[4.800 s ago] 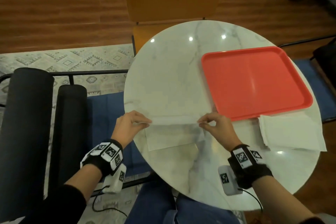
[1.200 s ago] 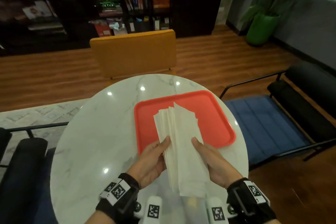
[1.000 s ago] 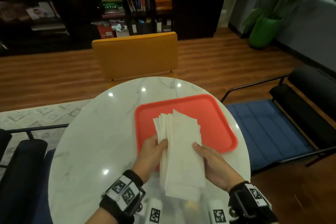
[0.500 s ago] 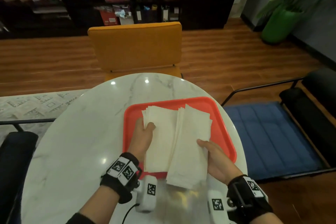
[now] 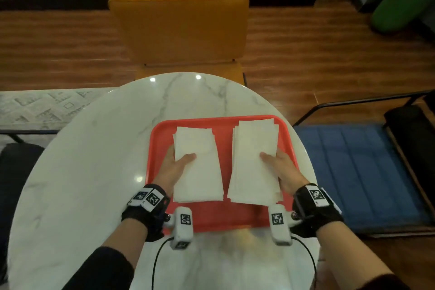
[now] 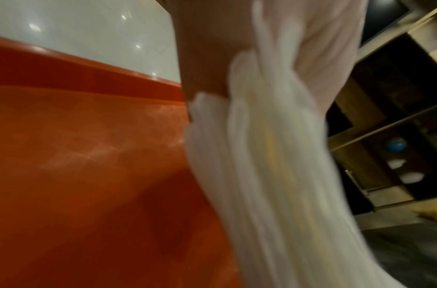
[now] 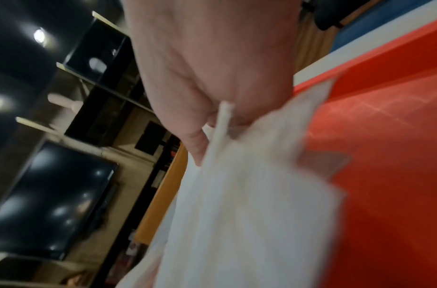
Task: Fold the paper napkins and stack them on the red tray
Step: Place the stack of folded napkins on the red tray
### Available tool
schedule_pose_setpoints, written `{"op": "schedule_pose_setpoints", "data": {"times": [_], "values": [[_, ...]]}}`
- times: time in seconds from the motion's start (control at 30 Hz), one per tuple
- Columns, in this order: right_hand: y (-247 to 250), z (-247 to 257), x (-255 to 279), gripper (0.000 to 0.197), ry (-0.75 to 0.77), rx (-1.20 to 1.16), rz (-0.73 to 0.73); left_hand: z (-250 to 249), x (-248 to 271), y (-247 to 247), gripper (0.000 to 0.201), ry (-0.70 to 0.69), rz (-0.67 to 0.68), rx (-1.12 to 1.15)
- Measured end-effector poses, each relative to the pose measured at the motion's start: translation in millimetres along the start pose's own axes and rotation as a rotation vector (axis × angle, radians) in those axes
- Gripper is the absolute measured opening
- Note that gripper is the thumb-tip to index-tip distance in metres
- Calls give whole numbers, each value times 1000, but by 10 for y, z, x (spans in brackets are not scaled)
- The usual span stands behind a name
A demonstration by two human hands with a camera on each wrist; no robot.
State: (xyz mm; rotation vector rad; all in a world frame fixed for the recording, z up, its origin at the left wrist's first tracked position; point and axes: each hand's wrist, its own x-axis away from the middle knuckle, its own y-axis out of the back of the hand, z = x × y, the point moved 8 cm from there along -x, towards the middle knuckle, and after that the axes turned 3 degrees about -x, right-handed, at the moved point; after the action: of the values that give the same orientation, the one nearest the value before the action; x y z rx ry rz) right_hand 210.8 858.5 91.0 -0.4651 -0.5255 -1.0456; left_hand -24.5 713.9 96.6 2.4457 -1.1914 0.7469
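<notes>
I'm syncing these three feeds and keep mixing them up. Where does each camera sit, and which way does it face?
Head: worn on the head, looks forward and down at the red tray on the marble table; shows both forearms, left hand and right hand.
Left wrist: looks along the left hand at its napkin stack, tray below.
Right wrist: looks along the right hand at its napkin stack, shelves behind.
All three share the tray and napkins.

Bare red tray (image 5: 224,148) floor forms a lane between the left napkin stack (image 5: 199,167) and right napkin stack (image 5: 253,162); the table's (image 5: 94,160) left half lies open.
</notes>
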Motion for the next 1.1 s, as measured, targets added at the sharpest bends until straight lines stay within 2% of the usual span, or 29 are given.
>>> {"op": "schedule_pose_setpoints", "data": {"times": [0.17, 0.5, 0.63, 0.7, 0.77, 0.83, 0.9, 1.0, 1.1], "values": [[-88, -168, -187, 34, 11, 207, -7, 284, -109, 15, 53, -26, -27, -138], [-198, -62, -168, 40, 36, 525, -122, 279, -174, -22, 51, -146, -149, -431], [-229, -50, -141, 54, 46, 651, -155, 271, -132, 15, 71, -79, -228, -666], [-190, -10, -133, 62, 58, 765, -224, 98, -9, 29, 75, -163, -357, -881], [-116, 69, -118, 60, 63, 866, -299, -108, 100, -71, 64, -349, -406, -934], [-51, 88, -127, 50, 35, 863, -305, -204, 134, -267, 48, -429, -280, -816], [-28, 68, -144, 45, 7, 871, -271, -221, 115, -507, 36, -415, -153, -783], [-98, 55, -174, 41, 17, 951, -203, -199, 83, -879, 30, -330, -11, -941], [-186, 63, -223, 46, 44, 1032, -148, -127, 23, -1089, 30, -226, 54, -1063]]}}
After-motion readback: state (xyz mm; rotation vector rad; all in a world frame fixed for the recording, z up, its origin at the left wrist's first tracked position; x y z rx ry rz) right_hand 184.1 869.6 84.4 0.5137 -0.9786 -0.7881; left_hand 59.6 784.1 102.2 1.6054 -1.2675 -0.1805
